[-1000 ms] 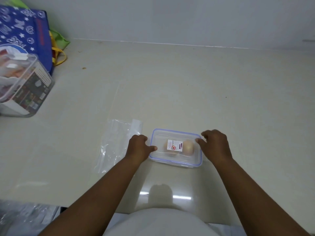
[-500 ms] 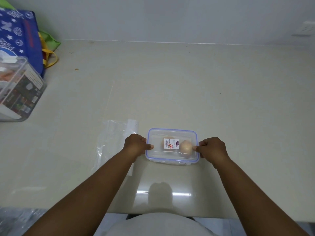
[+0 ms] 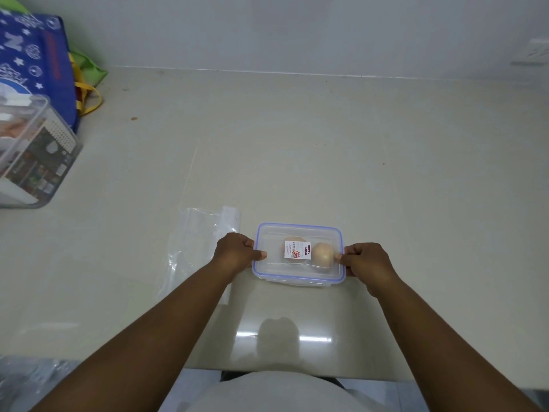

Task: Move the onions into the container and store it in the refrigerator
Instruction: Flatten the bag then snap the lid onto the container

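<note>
A clear plastic container (image 3: 298, 276) with a blue-rimmed lid and a small label sits on the beige counter near its front edge. Two pale onions show through the lid: one onion (image 3: 323, 253) on the right, the other onion (image 3: 292, 239) partly hidden under the label. My left hand (image 3: 236, 252) grips the container's left end, thumb on the lid. My right hand (image 3: 365, 263) grips its right end, thumb pressed on the lid's edge.
An empty clear plastic bag (image 3: 196, 248) lies flat just left of the container. At the far left stand a larger clear storage box (image 3: 35, 153) and a blue patterned bag (image 3: 38, 60). A white wall runs along the back of the counter (image 3: 326, 150).
Both hands have shifted from resting on the lid's corners to clamping the container's two ends. The container sits squarer to me and slightly lower in view.
</note>
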